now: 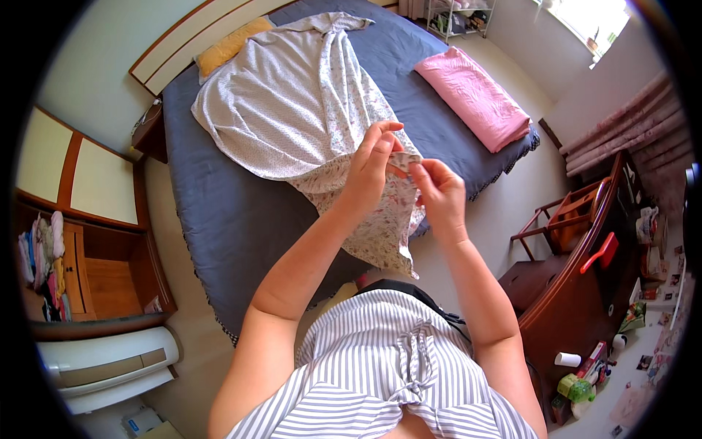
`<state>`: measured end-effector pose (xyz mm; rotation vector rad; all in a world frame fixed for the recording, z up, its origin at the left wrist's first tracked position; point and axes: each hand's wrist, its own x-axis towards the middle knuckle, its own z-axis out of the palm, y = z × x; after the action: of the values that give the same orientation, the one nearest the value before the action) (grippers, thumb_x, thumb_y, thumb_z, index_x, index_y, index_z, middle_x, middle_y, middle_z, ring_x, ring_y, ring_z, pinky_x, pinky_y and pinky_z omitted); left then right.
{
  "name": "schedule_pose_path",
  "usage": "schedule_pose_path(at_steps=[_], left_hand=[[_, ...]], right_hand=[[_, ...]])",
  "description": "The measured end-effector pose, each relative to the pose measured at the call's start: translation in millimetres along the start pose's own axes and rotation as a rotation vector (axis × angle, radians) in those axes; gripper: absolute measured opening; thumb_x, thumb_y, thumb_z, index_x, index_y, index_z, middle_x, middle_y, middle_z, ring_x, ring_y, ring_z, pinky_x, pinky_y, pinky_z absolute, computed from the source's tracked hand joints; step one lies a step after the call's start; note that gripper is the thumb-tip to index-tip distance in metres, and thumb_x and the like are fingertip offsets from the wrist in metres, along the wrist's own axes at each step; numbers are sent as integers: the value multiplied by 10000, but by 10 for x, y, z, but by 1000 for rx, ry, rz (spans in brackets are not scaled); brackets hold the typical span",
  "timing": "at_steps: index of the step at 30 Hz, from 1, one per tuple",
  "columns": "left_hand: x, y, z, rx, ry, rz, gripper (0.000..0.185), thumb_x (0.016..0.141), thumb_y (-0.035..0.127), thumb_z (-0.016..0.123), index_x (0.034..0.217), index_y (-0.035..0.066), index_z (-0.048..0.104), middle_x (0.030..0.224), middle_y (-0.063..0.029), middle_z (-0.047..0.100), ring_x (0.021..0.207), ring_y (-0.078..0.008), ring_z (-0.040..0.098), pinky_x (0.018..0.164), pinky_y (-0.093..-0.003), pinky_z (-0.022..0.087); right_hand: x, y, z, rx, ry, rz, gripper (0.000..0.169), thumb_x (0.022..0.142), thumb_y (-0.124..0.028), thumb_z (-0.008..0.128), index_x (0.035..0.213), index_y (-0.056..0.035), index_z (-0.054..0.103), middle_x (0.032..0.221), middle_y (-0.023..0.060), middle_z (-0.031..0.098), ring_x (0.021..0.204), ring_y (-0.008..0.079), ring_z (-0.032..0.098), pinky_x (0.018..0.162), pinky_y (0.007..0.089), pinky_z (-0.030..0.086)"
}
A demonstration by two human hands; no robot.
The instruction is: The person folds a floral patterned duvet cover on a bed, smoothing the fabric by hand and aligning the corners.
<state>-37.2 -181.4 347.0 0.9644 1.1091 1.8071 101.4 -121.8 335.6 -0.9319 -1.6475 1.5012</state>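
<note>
A white fabric cover with a small floral print [269,104] lies spread and rumpled over the bed, and one end of it hangs off the near side in front of me. My right hand [439,192] pinches the raised edge of this cloth between thumb and fingers. Just left of it, my left hand [375,156] is at the same edge, its fingers partly behind the fabric and its index finger extended. How firmly the left fingers hold the cloth is partly hidden.
The bed has a dark blue sheet [236,230], a yellow pillow [233,46] and a folded pink quilt [474,99]. To the right stand a wooden chair [570,211] and a dark desk bearing a red brush-like object [600,253]. An open wardrobe [109,274] is at left, above a white air conditioner [115,362].
</note>
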Motion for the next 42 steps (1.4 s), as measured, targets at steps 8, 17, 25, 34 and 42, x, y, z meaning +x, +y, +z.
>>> schedule_pose_path(at_steps=[8, 17, 25, 34, 42], left_hand=[[-175, -809, -1007, 1041, -12, 137, 211, 803, -1, 591, 1001, 46, 648, 996, -117, 658, 938, -296, 641, 783, -358, 519], [-83, -963, -1653, 1225, 259, 390, 141, 776, 1, 550, 875, 45, 641, 898, -131, 652, 897, -356, 609, 806, -431, 496], [265, -1369, -1284, 1318, -445, 231, 399, 786, 4, 583, 1132, 181, 675, 1086, -67, 603, 1010, -281, 613, 869, -391, 510], [21, -1573, -1085, 1607, -315, 451, 326, 856, 93, 575, 1170, 161, 627, 1197, -118, 549, 946, -266, 629, 753, -373, 552], [311, -1603, -1160, 1612, -133, 347, 255, 847, 57, 560, 1092, -14, 555, 1489, -157, 376, 958, -301, 626, 793, -405, 568]], right_hand=[[-441, -55, -521, 127, 83, -137, 117, 986, -77, 555, 941, 19, 605, 869, 16, 601, 701, 55, 556, 625, 226, 502], [-836, -303, -811, -211, -61, -253, 70, 845, 94, 574, 898, 49, 566, 821, 107, 600, 684, 160, 568, 602, 247, 442], [-973, -526, -788, -361, -153, -370, 139, 793, 64, 620, 924, 38, 581, 816, 154, 625, 708, 262, 620, 626, 314, 487], [-1126, -523, -737, -327, -96, -276, 124, 825, 35, 635, 932, 45, 574, 828, 158, 627, 727, 264, 622, 643, 317, 495], [-1114, -625, -624, -335, -106, -381, 138, 813, 57, 629, 940, 49, 578, 813, 165, 626, 701, 260, 618, 617, 311, 490]])
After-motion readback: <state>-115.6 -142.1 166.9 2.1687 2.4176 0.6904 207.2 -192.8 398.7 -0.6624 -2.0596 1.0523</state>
